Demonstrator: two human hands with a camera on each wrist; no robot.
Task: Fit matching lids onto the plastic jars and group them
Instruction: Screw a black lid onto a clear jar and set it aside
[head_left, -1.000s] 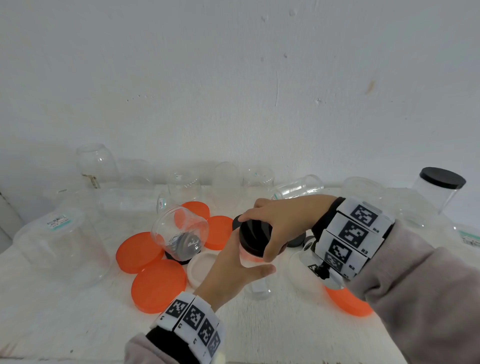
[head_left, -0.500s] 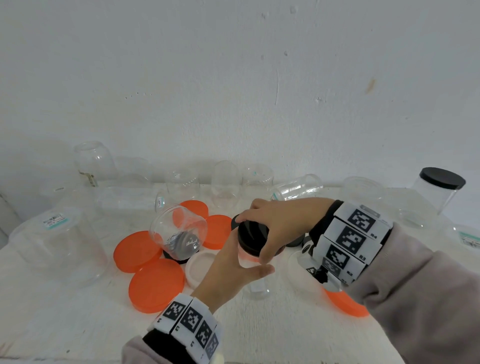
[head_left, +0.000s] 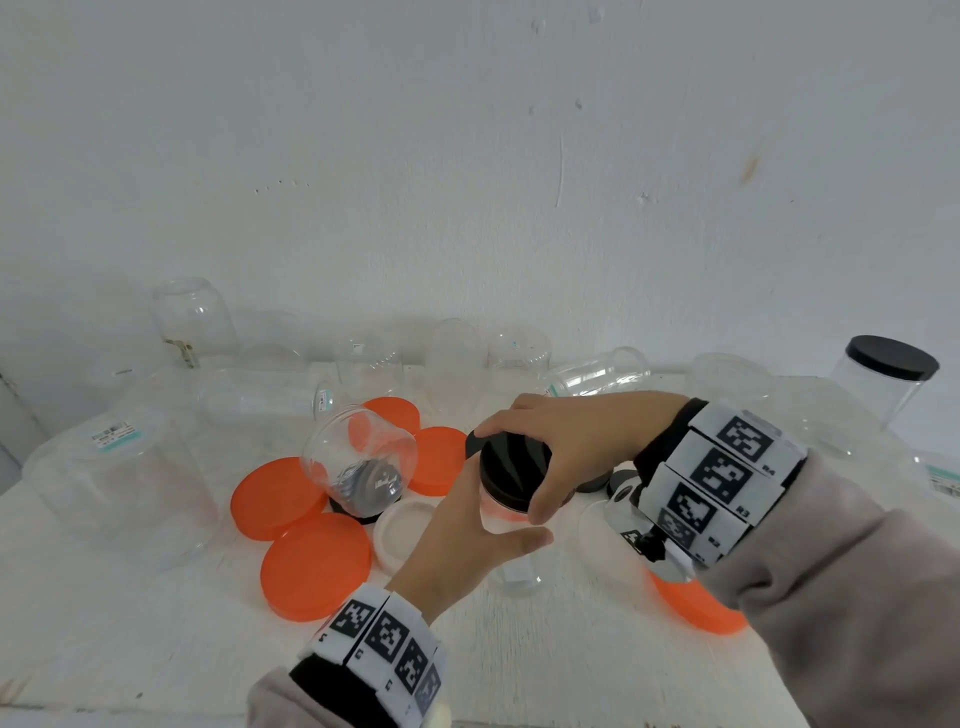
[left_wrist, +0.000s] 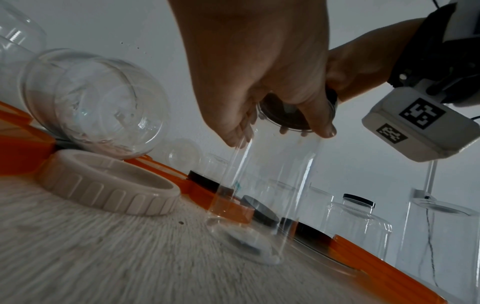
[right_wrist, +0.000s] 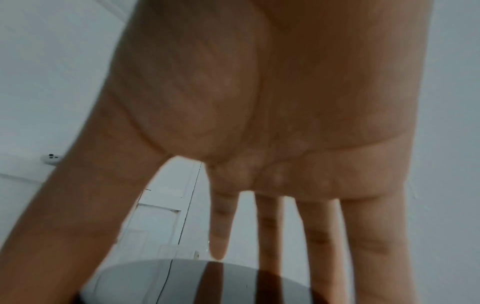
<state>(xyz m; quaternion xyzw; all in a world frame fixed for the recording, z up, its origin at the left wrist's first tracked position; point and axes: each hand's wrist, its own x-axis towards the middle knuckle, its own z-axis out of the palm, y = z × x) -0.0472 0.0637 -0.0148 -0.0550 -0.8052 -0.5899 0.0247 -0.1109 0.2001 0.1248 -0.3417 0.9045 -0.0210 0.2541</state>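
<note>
Left hand (head_left: 457, 545): wrapped round the upper wall of a tall clear jar (head_left: 514, 561), thumb on the near side, fingers behind; the jar stands upright with its base on the white table (head_left: 519, 660). Right hand (head_left: 576, 447): arched over the jar's mouth, fingers and thumb curled about the rim of a black lid (head_left: 514, 470), which sits on the jar's top. From the left wrist view the lid (left_wrist: 285, 115) shows through the clear wall (left_wrist: 272, 185), the left hand (left_wrist: 259, 67) clasped just below it; whether the lid is fully seated cannot be told.

Lids, loose, on the table:
- large orange lid (head_left: 316, 565), nearest, left of the held jar
- second orange lid (head_left: 275, 496), behind and overlapping it
- two smaller orange lids (head_left: 441, 457), farther back
- white ribbed lid (head_left: 400, 535), open side up, just beside the left hand
- orange lid (head_left: 696, 608), partly hidden under the right sleeve

Jars, uncapped:
- short clear jar (head_left: 363, 457), tipped on its side over a dark lid (head_left: 369, 486), among the orange lids
- large clear jar (head_left: 119, 483) with a small label, upside down, far left
- row of clear jars (head_left: 452, 358) along the wall, some lying down

Jars, capped:
- clear jar with black lid (head_left: 891, 374), upright, far right, well apart from the held one.
</note>
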